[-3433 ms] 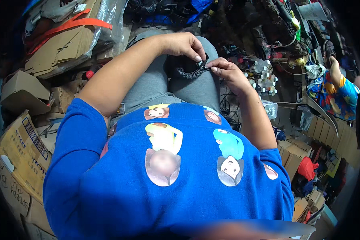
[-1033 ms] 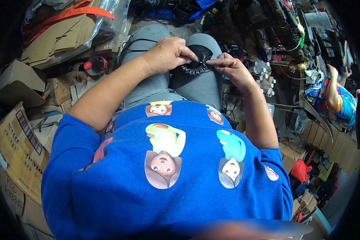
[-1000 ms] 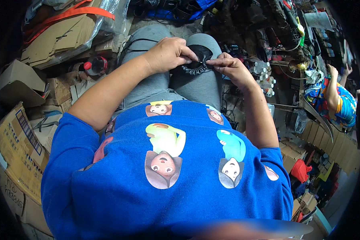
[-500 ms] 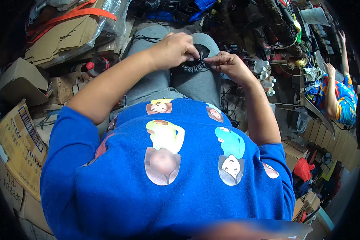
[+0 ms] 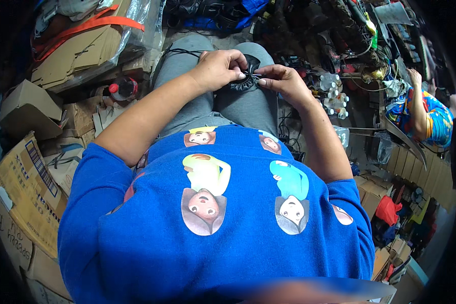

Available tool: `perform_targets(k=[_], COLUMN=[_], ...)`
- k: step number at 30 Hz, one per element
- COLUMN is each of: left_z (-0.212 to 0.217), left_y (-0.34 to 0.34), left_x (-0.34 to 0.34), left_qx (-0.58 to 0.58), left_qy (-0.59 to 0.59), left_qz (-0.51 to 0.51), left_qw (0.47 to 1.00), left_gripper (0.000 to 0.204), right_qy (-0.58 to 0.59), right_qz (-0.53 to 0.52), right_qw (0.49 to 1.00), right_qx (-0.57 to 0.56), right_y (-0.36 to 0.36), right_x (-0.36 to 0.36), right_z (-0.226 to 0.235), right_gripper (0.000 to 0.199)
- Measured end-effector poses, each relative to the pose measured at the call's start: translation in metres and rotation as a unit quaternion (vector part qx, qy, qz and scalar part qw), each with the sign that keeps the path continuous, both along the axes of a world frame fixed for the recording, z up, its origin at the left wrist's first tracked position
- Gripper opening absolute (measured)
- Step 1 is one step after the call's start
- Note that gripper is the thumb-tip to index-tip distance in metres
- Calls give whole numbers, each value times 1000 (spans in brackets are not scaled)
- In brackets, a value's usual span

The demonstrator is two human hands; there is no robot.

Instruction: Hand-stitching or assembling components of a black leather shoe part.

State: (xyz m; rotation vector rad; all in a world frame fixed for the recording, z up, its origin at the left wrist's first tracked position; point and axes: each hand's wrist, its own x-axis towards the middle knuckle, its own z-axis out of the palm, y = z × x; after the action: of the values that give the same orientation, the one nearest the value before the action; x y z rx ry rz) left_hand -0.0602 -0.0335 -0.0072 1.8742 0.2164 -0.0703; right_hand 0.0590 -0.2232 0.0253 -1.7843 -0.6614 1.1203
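Observation:
A small black piece with a gathered, laced-looking edge (image 5: pixel 243 85) lies on my right thigh; its exact kind is unclear. My left hand (image 5: pixel 222 68) is over its left side, thumb and fingers pinched together on a thin dark cord. From the right, my right hand (image 5: pixel 286 83) pinches a thin strand at the piece's edge between thumb and forefinger. The strand catches light, and whether it is cord or needle cannot be made out. Loose black cords (image 5: pixel 185 50) rest across my left thigh, beyond my left wrist.
On the left stand flattened cardboard (image 5: pixel 81 50), an open carton (image 5: pixel 30 109) and a red-capped bottle (image 5: pixel 122 89). Several clear bottles (image 5: pixel 334 96) cluster right of my knees. Another person in a colourful shirt (image 5: pixel 430 121) is at the far right.
My left hand has come down slightly and its fingers now pinch near the middle of the black piece. My right hand has shifted a little left. The other person's raised arm has lowered.

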Motion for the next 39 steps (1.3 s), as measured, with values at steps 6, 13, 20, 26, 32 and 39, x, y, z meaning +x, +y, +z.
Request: perform_targets(k=[6, 13, 20, 26, 32, 39], left_z=[-5, -4, -4, 3, 11, -4], left_y=[-7, -3, 3, 6, 7, 1], left_x=[7, -3, -7, -13, -21, -7], left_qx=[63, -9, -22, -93, -143, -117], left_qy=[-28, -81, -72, -52, -81, -23], left_qz=[53, 110, 96, 55, 0, 6], left_qw=[996, 991, 992, 993, 986, 993], left_gripper=[25, 18, 14, 10, 19, 22], right_qy=[6, 11, 7, 3, 42, 75], right_qz=[24, 61, 82, 67, 11, 11], right_qw=[1000, 998, 997, 998, 999, 997], right_qx=[-1, -23, -14, -2, 13, -2], right_y=[-1, -5, -5, -7, -6, -1], right_x=[2, 8, 9, 9, 2, 9], right_z=[4, 4, 6, 0, 6, 0], right_gripper=[25, 30, 32, 30, 32, 34])
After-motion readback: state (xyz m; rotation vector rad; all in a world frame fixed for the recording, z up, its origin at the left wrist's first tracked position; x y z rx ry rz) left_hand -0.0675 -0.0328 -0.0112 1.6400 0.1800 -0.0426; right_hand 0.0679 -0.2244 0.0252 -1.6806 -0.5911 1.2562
